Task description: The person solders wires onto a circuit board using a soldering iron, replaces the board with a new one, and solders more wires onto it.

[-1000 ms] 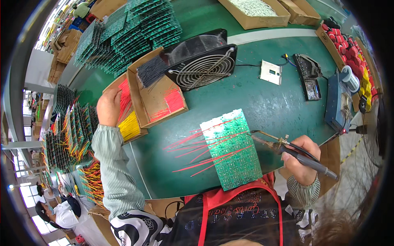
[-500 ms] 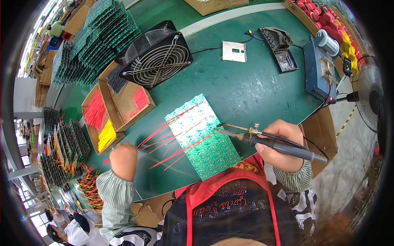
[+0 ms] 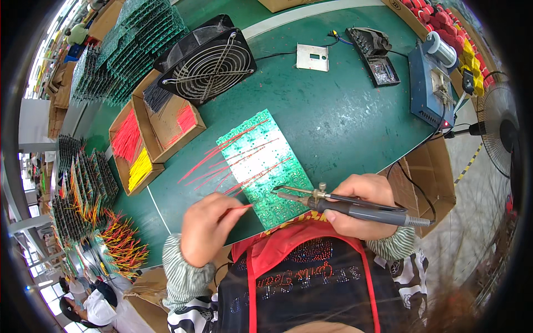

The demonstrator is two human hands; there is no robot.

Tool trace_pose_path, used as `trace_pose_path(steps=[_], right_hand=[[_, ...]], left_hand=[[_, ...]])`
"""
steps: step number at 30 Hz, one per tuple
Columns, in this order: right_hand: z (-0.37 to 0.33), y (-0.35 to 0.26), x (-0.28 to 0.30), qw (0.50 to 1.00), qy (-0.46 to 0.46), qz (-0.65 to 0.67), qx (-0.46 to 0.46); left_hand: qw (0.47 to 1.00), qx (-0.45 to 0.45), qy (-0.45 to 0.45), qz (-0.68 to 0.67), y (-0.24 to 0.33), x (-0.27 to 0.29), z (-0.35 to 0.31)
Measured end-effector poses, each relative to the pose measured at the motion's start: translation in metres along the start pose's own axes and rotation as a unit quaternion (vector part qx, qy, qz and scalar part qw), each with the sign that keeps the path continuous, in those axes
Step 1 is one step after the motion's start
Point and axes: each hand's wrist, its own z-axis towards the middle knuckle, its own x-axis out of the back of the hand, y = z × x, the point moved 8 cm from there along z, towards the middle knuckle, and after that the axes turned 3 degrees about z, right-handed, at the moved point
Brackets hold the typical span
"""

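A green circuit board panel (image 3: pixel 297 180) lies at a slant on the green table in front of me. Several red wires (image 3: pixel 225 148) run over its surface, their loose ends spreading off its left side. My left hand (image 3: pixel 208 226) pinches a red wire (image 3: pixel 240 208), whose tip reaches the board's lower left edge. In my right hand (image 3: pixel 363 202) is a soldering iron (image 3: pixel 358 211) with a thin solder-feed tube along it. The iron's tip hovers at or just over the lower part of the board; contact cannot be made out.
Left of the board, a cardboard box (image 3: pixel 194 131) holds red, yellow and black wires. Behind it stand a black fan (image 3: pixel 208 69) and stacked boards (image 3: pixel 133 50). A blue soldering station (image 3: pixel 427 89) with a solder spool, an open black case (image 3: pixel 375 58) and a metal plate (image 3: pixel 312 57) lie farther back.
My left hand has come from beside the wire box rightward to the board, now with a red wire. The iron has shifted left and nearer me. The whole view has tilted slightly.
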Motion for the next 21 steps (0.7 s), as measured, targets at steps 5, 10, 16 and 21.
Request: trace_pose_path(steps=[5,10,16,21], right_hand=[[-0.003,0.006,-0.012,0.999,-0.014,0.037,-0.016],[0.0,0.01,-0.018,0.999,-0.011,0.024,-0.031],[0.005,0.016,-0.021,0.999,-0.019,0.029,-0.034],[0.008,0.013,-0.023,0.999,-0.024,0.032,-0.032]], left_hand=[[0.993,0.054,-0.027,-0.104,-0.023,-0.034,0.002],[0.994,0.027,-0.001,-0.105,-0.026,-0.037,0.005],[0.994,0.055,-0.021,-0.094,-0.027,-0.039,0.008],[0.993,0.04,-0.018,-0.107,-0.027,-0.039,0.008]])
